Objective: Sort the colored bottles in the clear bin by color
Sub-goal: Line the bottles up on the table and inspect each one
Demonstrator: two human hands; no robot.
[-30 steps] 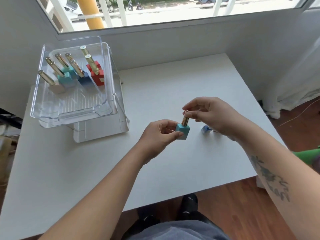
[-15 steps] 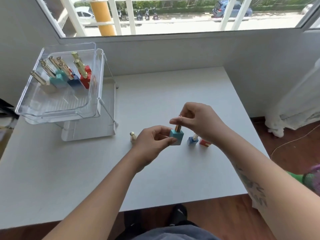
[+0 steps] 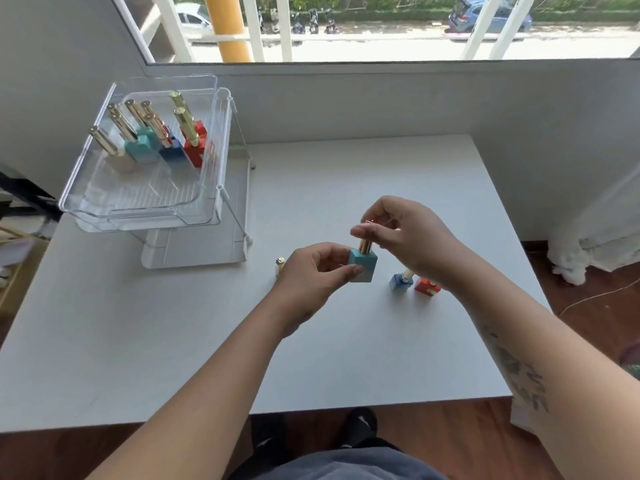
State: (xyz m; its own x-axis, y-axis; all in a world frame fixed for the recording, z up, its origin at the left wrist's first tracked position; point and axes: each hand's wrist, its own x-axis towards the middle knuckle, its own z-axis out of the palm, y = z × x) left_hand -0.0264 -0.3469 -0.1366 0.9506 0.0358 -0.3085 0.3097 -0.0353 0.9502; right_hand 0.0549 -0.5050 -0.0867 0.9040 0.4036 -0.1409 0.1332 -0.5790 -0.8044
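Note:
A teal bottle (image 3: 364, 265) with a gold cap is held upright above the white table (image 3: 138, 341). My left hand (image 3: 311, 282) grips its square body and my right hand (image 3: 408, 237) pinches its cap from above. On the table behind my right hand stand a blue bottle (image 3: 400, 282) and a red bottle (image 3: 426, 287). A white bottle (image 3: 279, 266) peeks out left of my left hand. The clear bin (image 3: 138, 209) at the far left holds several gold-capped bottles: white, teal, blue and red.
The bin rests on a clear raised stand (image 3: 197, 251) with thin wire legs. A wall and window run along the table's far side. A white curtain (image 3: 595, 230) hangs at the right, over a wooden floor. My foot (image 3: 358, 424) shows beneath the front edge.
The view has shifted, so the bin sits lower and nearer the middle of the frame. Both hands keep their hold on the teal bottle, with barely any change in grip.

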